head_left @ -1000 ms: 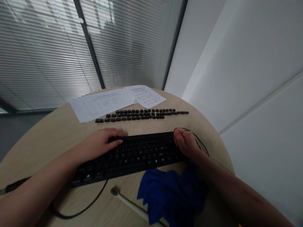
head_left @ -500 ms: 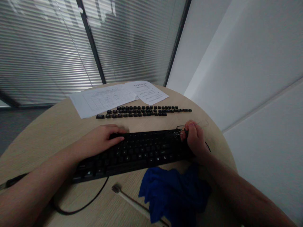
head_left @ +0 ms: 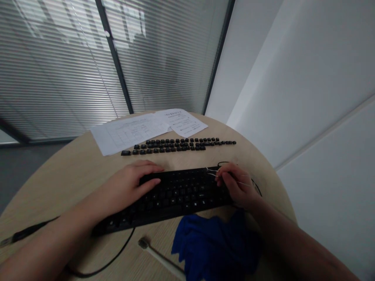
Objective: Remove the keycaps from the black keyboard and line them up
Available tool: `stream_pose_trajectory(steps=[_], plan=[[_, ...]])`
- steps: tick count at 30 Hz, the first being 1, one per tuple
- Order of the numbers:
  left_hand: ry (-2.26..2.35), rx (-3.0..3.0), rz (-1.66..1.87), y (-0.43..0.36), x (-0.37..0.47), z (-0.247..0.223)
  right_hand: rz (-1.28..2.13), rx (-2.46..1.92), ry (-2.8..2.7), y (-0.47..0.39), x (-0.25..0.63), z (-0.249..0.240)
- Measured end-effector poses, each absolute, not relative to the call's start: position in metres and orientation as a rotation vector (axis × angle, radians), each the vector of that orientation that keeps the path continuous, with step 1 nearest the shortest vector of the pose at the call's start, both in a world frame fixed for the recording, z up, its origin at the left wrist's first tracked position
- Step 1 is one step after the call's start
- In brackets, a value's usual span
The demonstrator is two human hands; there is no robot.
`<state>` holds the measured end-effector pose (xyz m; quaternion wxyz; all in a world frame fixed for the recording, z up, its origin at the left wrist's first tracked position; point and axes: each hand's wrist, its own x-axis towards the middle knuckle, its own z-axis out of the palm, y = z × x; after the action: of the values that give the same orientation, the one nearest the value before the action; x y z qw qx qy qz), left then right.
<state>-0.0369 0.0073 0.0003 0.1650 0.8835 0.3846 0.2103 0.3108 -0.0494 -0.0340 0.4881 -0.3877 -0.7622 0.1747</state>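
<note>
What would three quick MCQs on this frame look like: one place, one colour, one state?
1. Where do the loose keycaps lie?
A. Beyond the keyboard, near the papers
B. On the cloth
C. In the left hand

2. What colour is the cloth?
A. Red
B. Blue
C. White

3. What is the right hand doing?
A. Lying flat and open
B. Pinching a thin wire tool at the keyboard's right end
C. Holding a paper

Key:
1 A, the rows sit on the table past the keyboard.
2 B, plainly blue.
3 B, its fingers close around the wire.
</note>
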Motion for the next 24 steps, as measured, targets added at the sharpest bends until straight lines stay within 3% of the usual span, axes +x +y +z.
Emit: stream_pose_trajectory(steps=[10, 15, 24], plan=[[0.676, 2.371, 0.644, -0.033, -0.009, 0.012, 0.313, -0.394, -2.214, -0.085, 0.261, -0.014], [0.462, 2.375, 0.516, -0.036, -0.007, 0.016, 0.236, -0.355, -2.303, -0.092, 0.252, -0.012], [0.470, 2.388, 0.475, -0.034, -0.009, 0.013, 0.236, -0.304, -2.371, -0.091, 0.252, -0.022]])
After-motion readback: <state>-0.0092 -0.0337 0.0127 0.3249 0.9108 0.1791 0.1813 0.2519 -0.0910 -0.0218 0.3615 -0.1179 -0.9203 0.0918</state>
